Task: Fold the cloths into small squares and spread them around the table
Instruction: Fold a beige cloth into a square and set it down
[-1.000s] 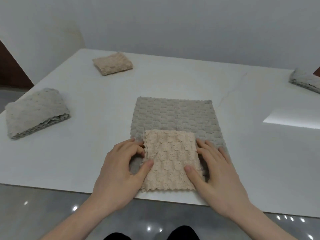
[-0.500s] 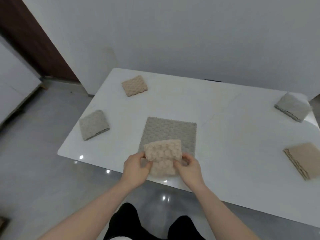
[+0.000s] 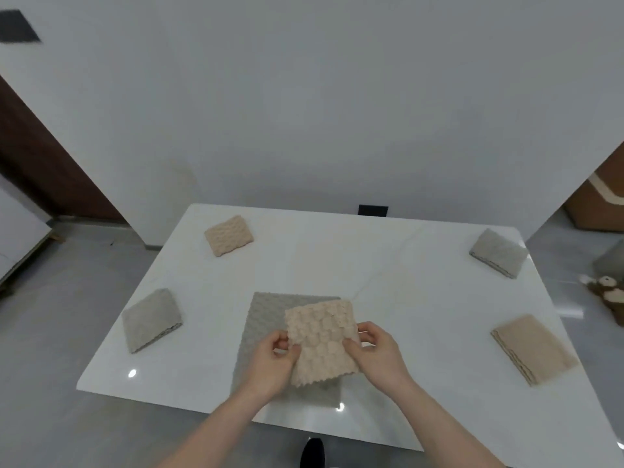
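A folded beige cloth (image 3: pixel 322 342) is held up above the near middle of the white table (image 3: pixel 388 298). My left hand (image 3: pixel 273 361) grips its left edge and my right hand (image 3: pixel 378 356) grips its right edge. Under it a grey cloth (image 3: pixel 266 319) lies flat and unfolded on the table, partly hidden by the beige one and my hands. Folded squares sit around the table: beige (image 3: pixel 229 235) at the far left, grey (image 3: pixel 152 319) at the near left, grey (image 3: pixel 498 253) at the far right, beige (image 3: pixel 531 348) at the near right.
The table's near edge runs just below my hands, with grey floor beyond it. A brown stuffed toy (image 3: pixel 607 295) lies on the floor at the right. A dark wall socket (image 3: pixel 372 210) sits behind the table's far edge.
The folded beige cloth has been lifted off the grey cloth by both hands and carried slightly right. My head has risen, so the whole table now shows.
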`<action>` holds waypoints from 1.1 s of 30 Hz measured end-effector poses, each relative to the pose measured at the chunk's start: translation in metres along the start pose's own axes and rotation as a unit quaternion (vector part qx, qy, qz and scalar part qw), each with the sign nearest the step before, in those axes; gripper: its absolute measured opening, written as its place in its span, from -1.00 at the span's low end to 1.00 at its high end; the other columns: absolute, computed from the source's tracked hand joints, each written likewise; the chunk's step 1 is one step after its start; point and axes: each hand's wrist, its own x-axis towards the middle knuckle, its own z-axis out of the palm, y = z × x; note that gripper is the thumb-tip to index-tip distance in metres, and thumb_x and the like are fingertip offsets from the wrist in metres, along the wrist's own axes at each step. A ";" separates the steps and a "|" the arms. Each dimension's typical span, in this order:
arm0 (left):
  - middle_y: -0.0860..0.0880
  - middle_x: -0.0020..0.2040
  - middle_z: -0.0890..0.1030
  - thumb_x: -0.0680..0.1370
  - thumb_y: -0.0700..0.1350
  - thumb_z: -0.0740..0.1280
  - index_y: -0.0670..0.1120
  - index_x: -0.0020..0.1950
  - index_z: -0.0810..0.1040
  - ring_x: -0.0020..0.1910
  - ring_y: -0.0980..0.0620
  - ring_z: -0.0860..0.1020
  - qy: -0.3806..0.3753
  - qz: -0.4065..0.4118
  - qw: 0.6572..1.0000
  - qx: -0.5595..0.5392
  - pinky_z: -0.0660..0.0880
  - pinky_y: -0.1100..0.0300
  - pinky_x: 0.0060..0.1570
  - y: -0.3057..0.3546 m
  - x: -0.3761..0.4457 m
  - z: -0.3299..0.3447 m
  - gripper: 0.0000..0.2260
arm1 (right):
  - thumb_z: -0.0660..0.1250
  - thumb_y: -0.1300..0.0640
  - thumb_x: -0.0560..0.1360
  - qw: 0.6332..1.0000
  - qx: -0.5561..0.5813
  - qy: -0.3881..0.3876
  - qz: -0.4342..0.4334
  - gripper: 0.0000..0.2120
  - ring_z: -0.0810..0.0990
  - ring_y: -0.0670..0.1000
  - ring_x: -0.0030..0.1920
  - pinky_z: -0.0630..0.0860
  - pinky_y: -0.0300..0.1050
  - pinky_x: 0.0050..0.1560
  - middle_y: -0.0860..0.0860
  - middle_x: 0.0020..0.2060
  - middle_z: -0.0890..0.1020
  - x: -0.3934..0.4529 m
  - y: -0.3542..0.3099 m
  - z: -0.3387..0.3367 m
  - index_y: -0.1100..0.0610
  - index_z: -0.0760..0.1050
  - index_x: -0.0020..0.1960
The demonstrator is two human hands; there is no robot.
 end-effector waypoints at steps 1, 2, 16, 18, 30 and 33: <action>-0.02 -0.09 0.67 0.59 -0.16 0.42 -0.05 0.00 0.64 -0.26 0.23 0.60 -0.008 -0.001 1.000 -0.005 0.45 0.44 -0.28 0.002 0.008 0.004 -0.98 | 0.48 0.10 0.49 1.000 -0.003 0.004 0.004 -0.90 0.71 -0.07 -0.25 0.57 -0.23 -0.25 -0.07 -0.07 0.72 0.004 -0.002 -0.005 0.00 0.62 -0.01; -0.02 -0.08 0.67 0.60 -0.16 0.41 -0.05 0.01 0.64 -0.21 0.16 0.62 -0.015 -0.004 1.000 -0.009 0.45 0.43 -0.28 0.005 0.014 0.007 -0.97 | 0.48 0.09 0.49 1.000 -0.006 0.007 0.008 -0.89 0.72 -0.06 -0.25 0.57 -0.23 -0.25 -0.07 -0.08 0.72 0.007 -0.002 -0.010 -0.01 0.62 0.00; 0.02 -0.26 0.55 0.61 -0.11 0.40 -0.15 -0.08 0.61 -0.32 0.12 0.49 -0.036 0.011 0.999 0.033 0.38 0.40 -0.35 0.059 0.055 0.090 -0.87 | 0.42 0.23 0.48 0.999 -0.008 0.030 0.043 -0.80 0.72 -0.04 -0.21 0.64 -0.10 -0.28 -0.02 -0.08 0.72 0.043 0.002 -0.103 -0.01 0.63 0.05; 0.03 -0.31 0.49 0.60 -0.11 0.41 -0.12 -0.17 0.55 -0.38 0.16 0.43 -0.022 0.010 0.999 0.031 0.36 0.36 -0.36 0.065 0.056 0.107 -0.83 | 0.41 0.25 0.48 0.999 -0.013 0.016 0.037 -0.79 0.72 -0.06 -0.23 0.59 -0.19 -0.34 0.00 -0.08 0.71 0.049 0.004 -0.123 0.00 0.63 0.06; 0.02 -0.22 0.64 0.59 -0.06 0.42 -0.04 -0.09 0.61 -0.34 0.08 0.56 0.046 -0.065 0.996 -0.046 0.56 0.06 -0.18 0.106 -0.005 0.237 -0.91 | 0.47 0.14 0.49 0.995 -0.074 -0.065 -0.002 -0.83 0.71 -0.02 -0.25 0.64 -0.12 -0.34 -0.01 -0.10 0.72 0.069 0.031 -0.266 -0.02 0.62 0.06; 0.00 -0.13 0.67 0.60 -0.06 0.40 -0.01 -0.03 0.61 -0.30 0.10 0.61 0.049 -0.067 0.995 -0.046 0.59 0.14 -0.19 0.119 -0.018 0.249 -0.95 | 0.47 0.13 0.49 0.995 -0.079 -0.068 -0.008 -0.84 0.70 -0.10 -0.26 0.63 -0.13 -0.35 -0.02 -0.11 0.72 0.068 0.030 -0.280 -0.03 0.62 0.06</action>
